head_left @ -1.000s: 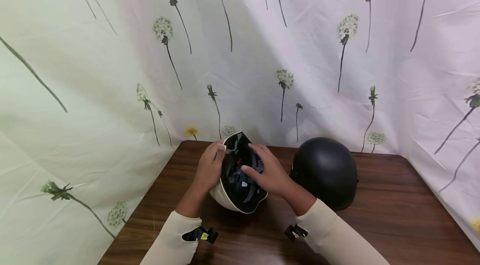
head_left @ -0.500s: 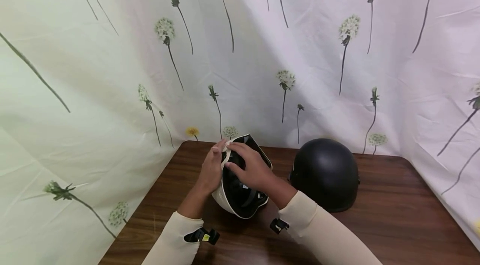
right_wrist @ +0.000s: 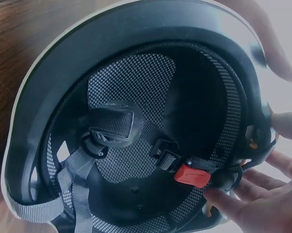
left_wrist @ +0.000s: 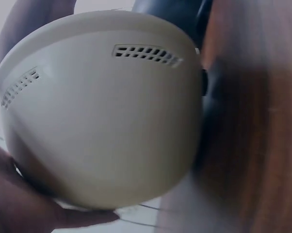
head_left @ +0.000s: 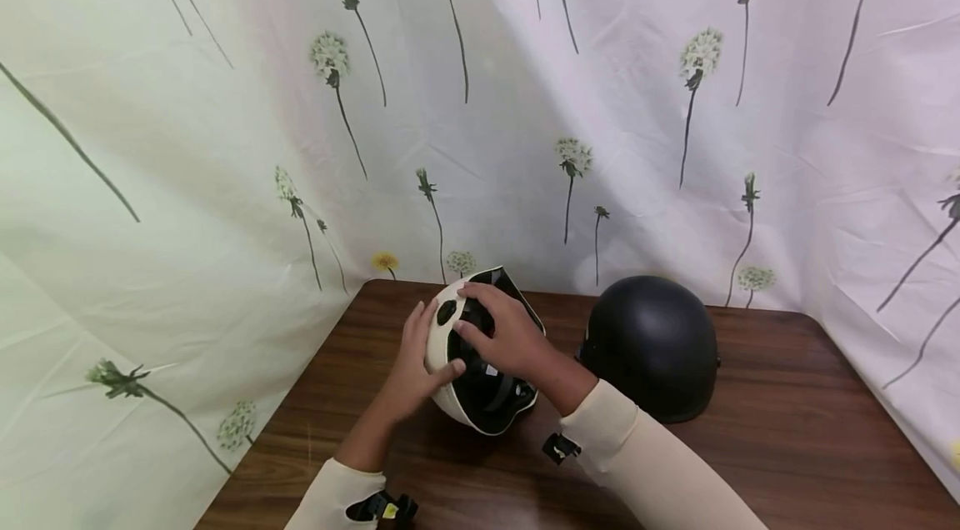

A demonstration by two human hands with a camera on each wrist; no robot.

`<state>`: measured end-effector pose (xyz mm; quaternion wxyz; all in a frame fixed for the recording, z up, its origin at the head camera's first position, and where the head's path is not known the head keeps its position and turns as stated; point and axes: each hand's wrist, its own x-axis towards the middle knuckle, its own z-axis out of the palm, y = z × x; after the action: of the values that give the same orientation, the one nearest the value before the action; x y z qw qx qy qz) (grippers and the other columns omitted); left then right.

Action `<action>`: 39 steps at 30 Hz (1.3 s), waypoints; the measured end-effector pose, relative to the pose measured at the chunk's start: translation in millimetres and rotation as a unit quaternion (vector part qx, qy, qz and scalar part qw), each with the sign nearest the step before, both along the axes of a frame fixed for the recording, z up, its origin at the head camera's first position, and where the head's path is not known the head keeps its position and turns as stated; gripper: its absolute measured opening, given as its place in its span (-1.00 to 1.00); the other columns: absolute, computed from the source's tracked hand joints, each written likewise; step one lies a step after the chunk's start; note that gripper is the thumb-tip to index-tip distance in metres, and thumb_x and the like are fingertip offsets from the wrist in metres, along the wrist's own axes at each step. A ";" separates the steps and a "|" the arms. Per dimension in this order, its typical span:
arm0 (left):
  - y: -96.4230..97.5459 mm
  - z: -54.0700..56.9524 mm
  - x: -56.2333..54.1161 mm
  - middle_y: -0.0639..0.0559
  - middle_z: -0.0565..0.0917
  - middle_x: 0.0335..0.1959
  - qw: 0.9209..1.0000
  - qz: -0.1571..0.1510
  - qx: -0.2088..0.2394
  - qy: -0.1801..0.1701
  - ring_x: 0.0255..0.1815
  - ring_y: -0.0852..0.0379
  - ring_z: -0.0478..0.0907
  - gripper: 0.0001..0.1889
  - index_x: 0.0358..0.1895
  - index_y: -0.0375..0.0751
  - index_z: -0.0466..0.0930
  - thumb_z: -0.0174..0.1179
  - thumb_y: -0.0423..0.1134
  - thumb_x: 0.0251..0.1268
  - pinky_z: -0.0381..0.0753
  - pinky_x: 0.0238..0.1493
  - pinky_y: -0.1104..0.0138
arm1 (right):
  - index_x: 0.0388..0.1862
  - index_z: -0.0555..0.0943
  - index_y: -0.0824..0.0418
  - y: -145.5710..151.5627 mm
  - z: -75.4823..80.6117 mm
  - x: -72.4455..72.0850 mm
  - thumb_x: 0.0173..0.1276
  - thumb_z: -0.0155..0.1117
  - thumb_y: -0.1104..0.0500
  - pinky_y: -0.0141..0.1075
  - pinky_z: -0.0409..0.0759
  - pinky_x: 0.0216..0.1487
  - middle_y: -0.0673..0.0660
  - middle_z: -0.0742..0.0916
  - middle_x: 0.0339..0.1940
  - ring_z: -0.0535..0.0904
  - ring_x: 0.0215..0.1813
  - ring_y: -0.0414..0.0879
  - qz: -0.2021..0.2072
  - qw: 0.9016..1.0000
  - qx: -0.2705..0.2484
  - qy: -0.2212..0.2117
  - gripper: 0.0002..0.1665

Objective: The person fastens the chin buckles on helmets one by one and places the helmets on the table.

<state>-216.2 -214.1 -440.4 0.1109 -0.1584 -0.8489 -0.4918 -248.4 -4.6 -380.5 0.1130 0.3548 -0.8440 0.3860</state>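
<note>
A white helmet (head_left: 483,392) with a black interior is tilted on its side, its opening turned towards the right. My right hand (head_left: 517,334) grips its rim, with the thumb inside and the fingers outside. On the left of the shell, below a dark oval spot (head_left: 447,312), lies my left hand (head_left: 408,367), its fingers extended and its thumb spread near the rim. Grey straps (right_wrist: 83,194) and a red buckle (right_wrist: 192,175) show inside in the right wrist view. The left wrist view shows the smooth shell with vent slots (left_wrist: 146,53).
A black helmet (head_left: 651,347) sits dome up to the right of the white one. Both are on a dark wood table (head_left: 810,430). A white flowered cloth (head_left: 510,138) hangs behind and along the sides.
My right hand has moved left from above the helmet's opening to its rim. My left hand has drawn back down the shell, thumb spreading. The white helmet has turned slightly; the black one stays put.
</note>
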 end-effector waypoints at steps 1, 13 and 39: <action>-1.9 -3.7 2.8 -0.31 -0.28 0.72 1.000 -0.007 0.007 -0.010 0.70 -0.48 -0.21 0.13 0.74 0.05 -0.21 0.38 0.12 0.27 0.00 0.50 -0.49 | 0.50 0.45 0.15 0.0 0.1 0.0 0.56 0.29 -0.04 0.08 0.44 0.52 0.15 0.51 0.56 0.40 0.61 0.07 0.000 1.000 0.001 -0.002 -0.37; 5.3 -41.2 28.5 -0.26 -0.29 0.72 0.899 -0.103 0.352 -0.238 0.50 -0.41 0.28 -0.05 0.67 0.32 -0.56 0.05 0.07 0.62 0.55 0.09 -0.41 | 0.47 0.45 0.04 -2.0 0.2 -0.7 0.47 0.38 -0.13 0.04 0.54 0.42 0.09 0.60 0.47 0.48 0.54 0.03 -0.027 0.999 0.017 -0.030 -0.31; -3.2 28.8 26.9 -0.19 -0.13 0.74 0.976 0.031 0.126 -0.177 0.66 -0.24 0.13 0.21 0.72 0.08 -0.46 0.38 0.06 0.34 0.27 0.54 -0.18 | 0.36 0.44 0.16 24.0 -15.8 2.6 0.42 0.43 0.07 0.06 0.66 0.28 0.20 0.61 0.47 0.64 0.40 0.06 -0.008 0.991 -0.133 -0.024 -0.38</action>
<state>-189.3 -217.3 -411.5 -0.0066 -0.0272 -0.7911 -0.6111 -245.8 19.4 -396.3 0.1424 0.3207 -0.7904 0.5021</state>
